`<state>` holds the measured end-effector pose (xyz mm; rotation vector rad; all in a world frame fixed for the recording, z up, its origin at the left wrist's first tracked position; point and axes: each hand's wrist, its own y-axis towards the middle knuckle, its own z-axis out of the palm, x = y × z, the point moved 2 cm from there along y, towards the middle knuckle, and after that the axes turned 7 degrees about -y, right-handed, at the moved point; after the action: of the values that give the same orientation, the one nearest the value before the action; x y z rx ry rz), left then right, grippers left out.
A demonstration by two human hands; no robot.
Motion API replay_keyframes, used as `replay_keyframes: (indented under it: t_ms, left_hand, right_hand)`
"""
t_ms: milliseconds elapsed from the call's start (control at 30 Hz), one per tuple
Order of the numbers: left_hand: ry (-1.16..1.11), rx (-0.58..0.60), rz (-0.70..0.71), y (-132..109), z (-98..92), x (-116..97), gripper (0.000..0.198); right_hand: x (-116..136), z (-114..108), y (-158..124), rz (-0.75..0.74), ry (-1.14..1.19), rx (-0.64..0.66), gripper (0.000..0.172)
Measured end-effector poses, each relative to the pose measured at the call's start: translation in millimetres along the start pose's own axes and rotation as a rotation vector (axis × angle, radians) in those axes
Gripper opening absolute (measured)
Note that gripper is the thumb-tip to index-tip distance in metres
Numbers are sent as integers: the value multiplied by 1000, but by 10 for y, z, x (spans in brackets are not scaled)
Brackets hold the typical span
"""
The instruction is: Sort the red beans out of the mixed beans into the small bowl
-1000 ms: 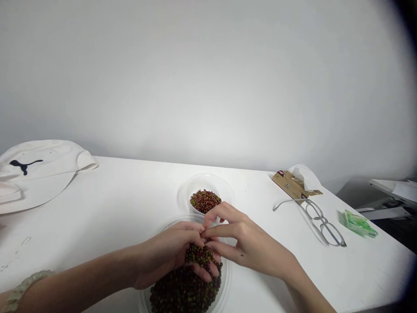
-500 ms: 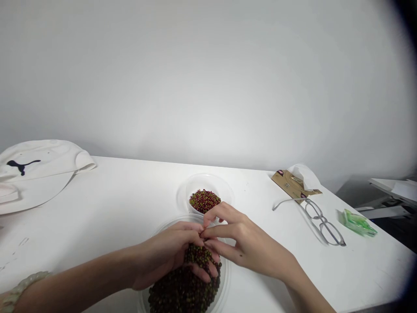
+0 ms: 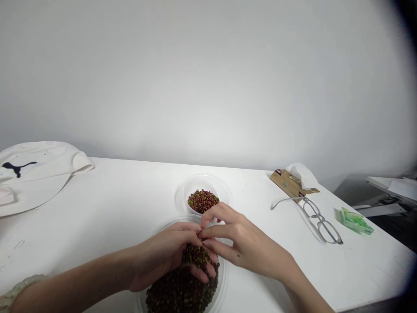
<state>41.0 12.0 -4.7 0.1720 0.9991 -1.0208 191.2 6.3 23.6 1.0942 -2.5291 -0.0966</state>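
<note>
A clear plastic bowl (image 3: 222, 282) near me holds a heap of small round red and green beans (image 3: 182, 291). Cupped over it is my left hand (image 3: 163, 256), its curled fingers cradling a handful of the same beans (image 3: 197, 255). My right hand (image 3: 239, 243) comes in from the right, its thumb and fingertips pinched together at the left thumb and fingertips; anything between them is too small or hidden. Just beyond both hands, a smaller clear bowl (image 3: 224, 188) contains more red and green beans (image 3: 203, 201).
On the white table (image 3: 114, 191), a white cap (image 3: 42, 161) lies at the left. Toward the right are a brown tissue pack (image 3: 288, 183), eyeglasses (image 3: 321, 219) with an arm unfolded, and a green plastic packet (image 3: 355, 221). A plain wall stands behind.
The view has shifted slightly, so everything on the table sits a little farther left. Both hands keep nearly the same pose over the near bowl.
</note>
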Motion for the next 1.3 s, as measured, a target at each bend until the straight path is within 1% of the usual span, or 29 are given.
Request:
replay_keyframes:
  t_ms: [467, 900, 1067, 1300]
  left_hand:
    - [0, -5, -3, -1, 4, -4, 20]
    - [6, -7, -8, 1, 13, -12, 19]
    - [10, 0, -3, -5, 3, -6, 20]
    - [6, 3, -5, -3, 4, -7, 22]
  right_hand:
    - [8, 4, -20, 17, -11, 8, 14]
    - [30, -27, -8, -2, -52, 1, 13]
    - [28, -23, -6, -4, -42, 6, 14]
    - [4, 15, -15, 4, -5, -15, 10]
